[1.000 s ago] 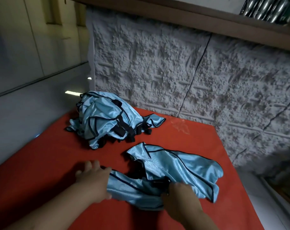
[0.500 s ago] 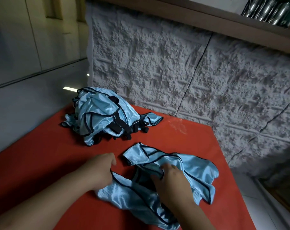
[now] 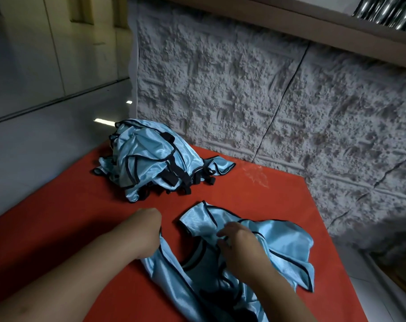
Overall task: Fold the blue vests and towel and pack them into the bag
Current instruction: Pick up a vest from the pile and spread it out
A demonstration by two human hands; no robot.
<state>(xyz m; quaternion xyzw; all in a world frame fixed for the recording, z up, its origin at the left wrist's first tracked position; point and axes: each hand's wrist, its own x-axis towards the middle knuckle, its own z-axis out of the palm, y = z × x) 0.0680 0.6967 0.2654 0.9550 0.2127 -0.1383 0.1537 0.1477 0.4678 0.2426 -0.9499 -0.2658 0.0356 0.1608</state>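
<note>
This looks like a room in a home or a small utility space, though nothing settles which. The landmark is a table [image 3: 58,228] covered in flat red-orange cloth. Directly behind the table rises a wall panel [image 3: 243,101] of rough, grey-white embossed sheeting (the stick-on kind, with seams running down it), and above that a wooden shelf [image 3: 290,26] carries shiny metal tubes [image 3: 388,10] at the top right. Left of the table, a pale glossy tiled floor [image 3: 46,140] reflects a strip of light, meeting cream cabinet or door panels [image 3: 34,43] beyond.
</note>
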